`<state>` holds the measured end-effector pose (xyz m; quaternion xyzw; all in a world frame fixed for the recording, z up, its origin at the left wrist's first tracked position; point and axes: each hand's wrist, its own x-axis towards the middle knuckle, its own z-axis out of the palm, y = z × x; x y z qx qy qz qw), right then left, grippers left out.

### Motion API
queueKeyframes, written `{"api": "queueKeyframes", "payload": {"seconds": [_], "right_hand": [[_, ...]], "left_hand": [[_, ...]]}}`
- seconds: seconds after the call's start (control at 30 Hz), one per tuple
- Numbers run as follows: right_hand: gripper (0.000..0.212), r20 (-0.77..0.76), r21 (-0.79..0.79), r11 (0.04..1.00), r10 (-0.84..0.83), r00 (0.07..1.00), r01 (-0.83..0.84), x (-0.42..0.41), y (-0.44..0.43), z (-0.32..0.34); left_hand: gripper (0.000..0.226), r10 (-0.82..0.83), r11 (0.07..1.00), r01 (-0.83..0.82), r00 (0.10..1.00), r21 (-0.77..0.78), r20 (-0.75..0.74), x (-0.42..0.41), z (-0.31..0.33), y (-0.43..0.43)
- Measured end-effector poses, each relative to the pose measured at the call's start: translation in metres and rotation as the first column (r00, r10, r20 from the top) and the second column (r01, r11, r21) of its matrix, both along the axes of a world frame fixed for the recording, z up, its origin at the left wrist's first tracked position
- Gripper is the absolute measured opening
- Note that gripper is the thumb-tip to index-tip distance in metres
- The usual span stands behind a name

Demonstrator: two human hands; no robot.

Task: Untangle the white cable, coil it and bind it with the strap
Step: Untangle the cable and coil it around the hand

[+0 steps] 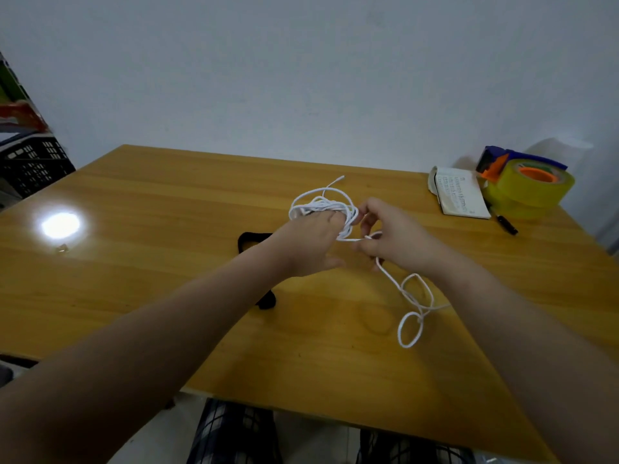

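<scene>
A white cable (320, 204) lies bunched in loose loops on the wooden table (167, 262), one thin end pointing toward the far edge. My left hand (310, 244) is closed on that bundle, fingers tucked among the loops. My right hand (393, 237) pinches a strand just right of the bundle. From it the cable trails toward me and forms two small tangled loops near the front right. A black strap (249, 241) lies flat under my left forearm, mostly hidden, with another black piece showing nearer to me.
At the back right stand a yellow tape roll in a blue and orange dispenser (527, 185), a small white booklet (460, 195) and a black pen (507, 224). A bright lamp glare marks the table's left side. A black crate (33, 165) stands off the table's left.
</scene>
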<state>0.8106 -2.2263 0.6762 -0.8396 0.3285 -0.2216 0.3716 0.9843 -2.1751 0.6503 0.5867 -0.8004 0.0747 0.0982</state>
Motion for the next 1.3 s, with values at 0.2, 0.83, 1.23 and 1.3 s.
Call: {"api": "queueKeyframes", "payload": {"seconds": [0.2, 0.83, 1.23, 1.3], "right_hand": [[0.024, -0.156, -0.138, 0.990, -0.059, 0.986, 0.037, -0.010, -0.011, 0.003], [0.025, 0.218, 0.432, 0.892, -0.246, 0.944, 0.133, -0.010, -0.025, -0.031], [0.079, 0.545, 0.593, 0.754, -0.117, 0.831, -0.283, 0.013, 0.018, 0.007], [0.085, 0.441, 0.536, 0.824, -0.088, 0.893, -0.183, 0.018, 0.022, 0.002]], "left_hand": [[0.044, 0.118, 0.980, -0.093, 0.983, -0.173, 0.142, -0.008, 0.018, 0.002], [0.043, 0.284, 0.927, 0.354, -0.435, 0.127, -0.854, -0.015, 0.039, 0.016], [0.044, 0.453, 0.839, 0.488, -0.378, 0.243, -0.807, -0.025, 0.031, 0.011], [0.043, 0.474, 0.830, 0.484, -0.355, 0.276, -0.806, -0.030, 0.031, 0.011]]}}
